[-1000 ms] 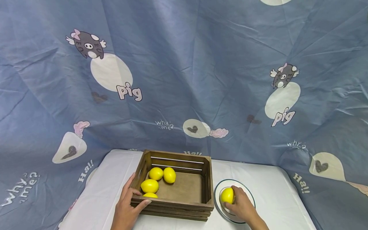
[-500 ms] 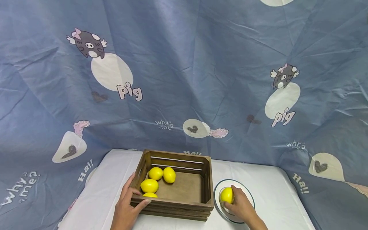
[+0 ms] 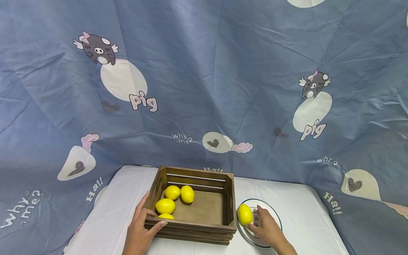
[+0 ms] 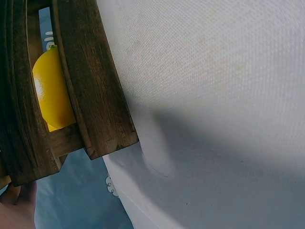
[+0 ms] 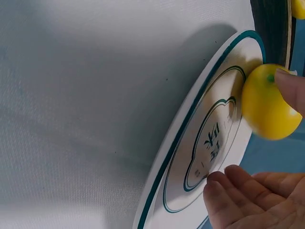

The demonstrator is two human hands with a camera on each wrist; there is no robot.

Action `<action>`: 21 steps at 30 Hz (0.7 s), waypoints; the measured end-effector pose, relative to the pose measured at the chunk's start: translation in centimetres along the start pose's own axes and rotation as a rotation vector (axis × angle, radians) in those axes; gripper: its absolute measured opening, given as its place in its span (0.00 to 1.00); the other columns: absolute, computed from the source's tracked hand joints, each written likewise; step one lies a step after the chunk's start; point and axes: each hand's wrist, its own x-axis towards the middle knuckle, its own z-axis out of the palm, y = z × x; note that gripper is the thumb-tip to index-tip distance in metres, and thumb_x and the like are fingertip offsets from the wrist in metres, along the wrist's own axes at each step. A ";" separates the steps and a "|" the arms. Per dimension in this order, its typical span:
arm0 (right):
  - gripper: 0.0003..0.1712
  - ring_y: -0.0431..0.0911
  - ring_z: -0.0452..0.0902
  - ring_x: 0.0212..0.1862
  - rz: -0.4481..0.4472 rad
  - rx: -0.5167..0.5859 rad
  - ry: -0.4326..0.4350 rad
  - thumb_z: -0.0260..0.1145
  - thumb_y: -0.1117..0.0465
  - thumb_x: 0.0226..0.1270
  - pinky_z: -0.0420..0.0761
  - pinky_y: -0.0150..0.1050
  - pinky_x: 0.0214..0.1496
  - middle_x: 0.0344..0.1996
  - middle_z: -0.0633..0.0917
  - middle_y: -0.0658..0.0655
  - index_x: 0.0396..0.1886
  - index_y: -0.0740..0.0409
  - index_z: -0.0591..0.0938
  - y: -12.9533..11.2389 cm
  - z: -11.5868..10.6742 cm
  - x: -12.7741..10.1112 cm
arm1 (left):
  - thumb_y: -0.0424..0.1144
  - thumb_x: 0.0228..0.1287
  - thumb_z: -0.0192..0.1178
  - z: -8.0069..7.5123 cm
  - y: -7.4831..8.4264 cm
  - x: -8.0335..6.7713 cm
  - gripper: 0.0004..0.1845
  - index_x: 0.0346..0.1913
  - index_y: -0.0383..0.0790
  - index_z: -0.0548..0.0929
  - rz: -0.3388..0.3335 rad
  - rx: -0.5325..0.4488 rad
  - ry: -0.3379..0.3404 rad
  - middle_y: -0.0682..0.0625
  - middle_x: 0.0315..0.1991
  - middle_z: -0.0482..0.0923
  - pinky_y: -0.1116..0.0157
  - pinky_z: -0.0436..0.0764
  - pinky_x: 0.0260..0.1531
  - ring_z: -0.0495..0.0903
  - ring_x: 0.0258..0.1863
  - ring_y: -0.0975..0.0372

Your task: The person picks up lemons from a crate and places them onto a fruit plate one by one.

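Note:
A yellow lemon (image 3: 244, 214) lies toward the left side of a white plate (image 3: 255, 202) with a green rim. Close on its right is my right hand (image 3: 268, 229), fingers and thumb spread over the plate. In the right wrist view the thumb overlaps the lemon (image 5: 267, 112), while the fingers are apart from it. My left hand (image 3: 140, 226) grips the front left corner of a brown slatted wooden crate (image 3: 191, 226), thumb on the front board and fingers over the left side. Several lemons (image 3: 165, 206) sit inside at the crate's left; one is partly hidden by the front board.
A white cloth (image 3: 296, 209) covers the table. Behind it and at both sides hangs a blue curtain (image 3: 248, 71) with pig prints. The crate's right wall stands right beside the plate's left rim.
The lemon on the plate has moved left, out of the right hand's grasp, uncovering dark lettering in the plate's middle. The right hand has barely moved; the left hand and crate have not.

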 end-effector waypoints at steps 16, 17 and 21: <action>0.57 0.69 0.73 0.67 0.012 0.001 -0.019 0.86 0.47 0.51 0.71 0.65 0.69 0.65 0.77 0.74 0.72 0.75 0.69 0.0 -0.1 0.0 | 0.50 0.58 0.80 0.0 -0.1 -0.1 0.22 0.40 0.50 0.74 0.005 -0.003 0.002 0.56 0.82 0.55 0.37 0.75 0.56 0.65 0.74 0.38; 0.57 0.70 0.72 0.67 0.009 0.003 -0.019 0.86 0.47 0.52 0.71 0.65 0.68 0.65 0.76 0.75 0.72 0.75 0.69 0.0 -0.2 0.0 | 0.50 0.58 0.80 0.0 -0.1 0.0 0.22 0.41 0.50 0.74 0.006 -0.002 0.003 0.56 0.82 0.55 0.37 0.75 0.57 0.65 0.74 0.38; 0.57 0.70 0.71 0.68 -0.006 0.012 -0.009 0.86 0.46 0.52 0.70 0.66 0.68 0.66 0.76 0.75 0.72 0.74 0.69 -0.1 -0.3 -0.1 | 0.49 0.57 0.80 0.0 0.0 0.0 0.22 0.41 0.50 0.74 0.012 -0.001 0.005 0.55 0.82 0.55 0.37 0.75 0.57 0.65 0.74 0.38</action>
